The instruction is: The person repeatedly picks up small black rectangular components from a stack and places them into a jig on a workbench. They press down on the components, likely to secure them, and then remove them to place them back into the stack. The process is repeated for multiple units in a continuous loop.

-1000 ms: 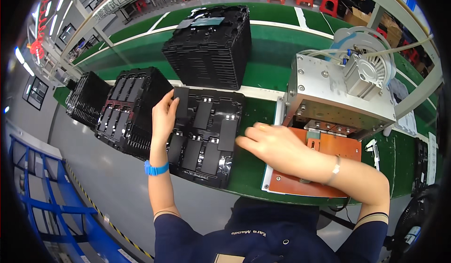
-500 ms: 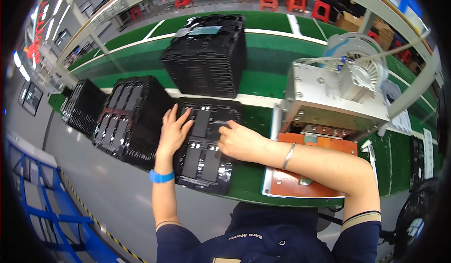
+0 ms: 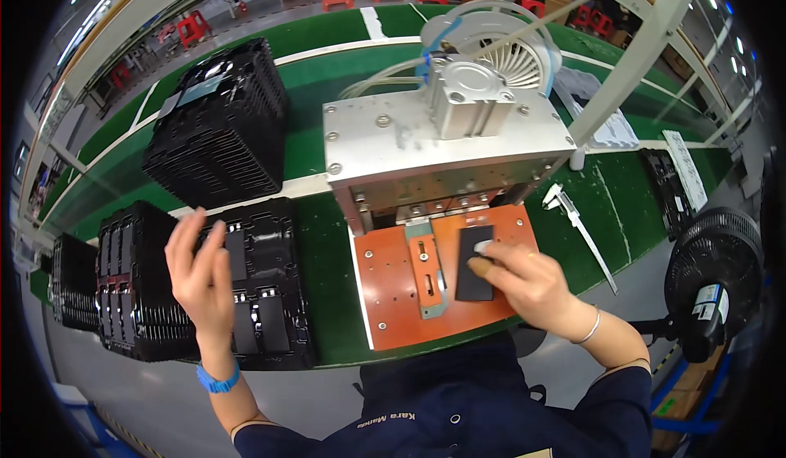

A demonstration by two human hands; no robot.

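Right hand (image 3: 534, 284) bunched at black rectangular slab (image 3: 474, 288) over flat orange plate (image 3: 386, 278), grip unclear; left hand (image 3: 201, 284) open, empty; keep level

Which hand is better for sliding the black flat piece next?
Probably the right hand: it's right at the black flat piece on the orange board. The left hand is farther away, by the black tray.
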